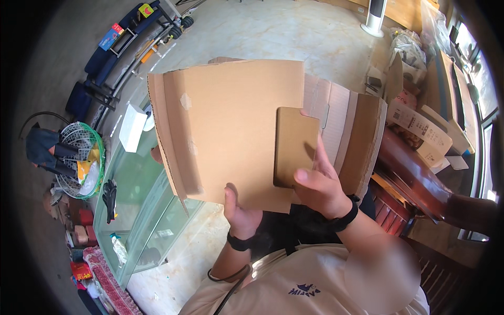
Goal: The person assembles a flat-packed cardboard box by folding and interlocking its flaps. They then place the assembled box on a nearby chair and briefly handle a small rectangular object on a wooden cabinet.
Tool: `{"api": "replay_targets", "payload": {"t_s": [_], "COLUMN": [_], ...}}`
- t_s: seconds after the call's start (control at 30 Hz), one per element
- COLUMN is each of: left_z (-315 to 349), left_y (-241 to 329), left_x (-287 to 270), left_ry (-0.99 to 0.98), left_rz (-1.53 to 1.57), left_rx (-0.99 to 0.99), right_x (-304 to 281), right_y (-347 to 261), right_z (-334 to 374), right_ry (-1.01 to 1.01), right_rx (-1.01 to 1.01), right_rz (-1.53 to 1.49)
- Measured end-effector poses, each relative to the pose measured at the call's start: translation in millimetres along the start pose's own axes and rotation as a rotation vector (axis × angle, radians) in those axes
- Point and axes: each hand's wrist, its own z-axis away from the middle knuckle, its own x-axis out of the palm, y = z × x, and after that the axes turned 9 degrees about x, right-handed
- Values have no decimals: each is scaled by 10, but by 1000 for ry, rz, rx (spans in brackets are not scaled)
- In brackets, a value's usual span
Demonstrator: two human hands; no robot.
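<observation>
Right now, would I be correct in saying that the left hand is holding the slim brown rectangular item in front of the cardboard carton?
Not quite: the head view shows the right hand holding the slim brown rectangular item in front of the cardboard carton.

Creased brown cardboard (236,121), flaps bent, small brown rectangular piece (295,144) overlapping it

Dark lettering (306,292) with a small emblem is being displayed on a beige shirt (273,278), while fine print, too small to be read, is being carried by an open carton (423,129) at right.
</observation>
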Motion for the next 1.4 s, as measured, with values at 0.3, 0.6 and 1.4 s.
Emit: {"api": "replay_targets", "payload": {"t_s": [0.3,0.6,1.4], "left_z": [-11,-136,-529], "left_y": [98,341,600], "left_x": [-211,36,15], "left_ry": [-49,151,-806], "left_rz": [-167,-151,-984], "left_rx": [29,210,526], "right_x": [-474,-662,-238], "right_y": [122,184,-1195], "right_z": [-47,44,-37], "right_ry": [283,382,233], "right_rx": [-34,90,-370], "right_rz": [383,580,1095]}}
